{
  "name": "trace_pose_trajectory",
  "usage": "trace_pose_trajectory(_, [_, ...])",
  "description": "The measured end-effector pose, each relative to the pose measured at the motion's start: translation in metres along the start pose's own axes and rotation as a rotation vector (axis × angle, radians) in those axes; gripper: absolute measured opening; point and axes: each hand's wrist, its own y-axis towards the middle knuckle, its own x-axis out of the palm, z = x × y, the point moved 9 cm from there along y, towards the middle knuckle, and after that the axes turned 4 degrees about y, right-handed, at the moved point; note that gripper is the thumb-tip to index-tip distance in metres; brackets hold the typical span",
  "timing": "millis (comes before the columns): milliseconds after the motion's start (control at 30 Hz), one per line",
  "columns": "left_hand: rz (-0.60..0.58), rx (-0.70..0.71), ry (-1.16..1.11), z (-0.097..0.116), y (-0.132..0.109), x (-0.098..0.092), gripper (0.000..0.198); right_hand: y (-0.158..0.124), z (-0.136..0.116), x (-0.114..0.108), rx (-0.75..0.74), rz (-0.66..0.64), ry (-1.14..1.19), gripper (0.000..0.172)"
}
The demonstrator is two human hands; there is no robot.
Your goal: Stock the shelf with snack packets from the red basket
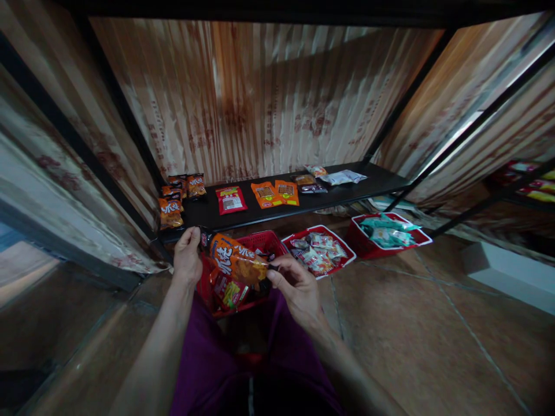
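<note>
Lower centre, pinched by left grip (188,257) and right grip (299,286): orange snack packet (236,259), likely light, crushable, best held by ends.

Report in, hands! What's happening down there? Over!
Left fingers, right fingers: pinching opposite ends of orange snack packet. Packet held over red basket. No obstacle seen.

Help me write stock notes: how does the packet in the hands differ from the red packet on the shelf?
The held packet is mainly orange and black; the red packet is mostly red with a pale panel. The held packet is pinched at its ends by the left hand and right hand; the red packet lies on the black shelf. Both are printed packets.
</note>
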Motion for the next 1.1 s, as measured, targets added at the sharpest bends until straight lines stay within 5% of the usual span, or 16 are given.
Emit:
trace_pose_trajectory(200, [-0.034,0.055,0.061,0.0,0.004,0.003,0.041,-0.003,-0.004,0.005,-0.058,-0.047,-0.095,0.01])
trace_pose_trajectory(400, [-0.059,0.212,0.311,0.015,0.005,0.01,0.032,0.0,0.021,-0.003,0.116,0.043,0.076,0.022])
trace_pose_trajectory(667, [-0.092,0.167,0.556,0.01,0.008,0.019,0.03,-0.007,0.058,-0.003,0.373,0.124,0.32,0.033])
trace_pose_trajectory(1100, [-0.06,0.207,0.696,0.004,0.009,0.013,0.018,-0.008,0.069,-0.009,0.408,0.273,0.429,0.032])
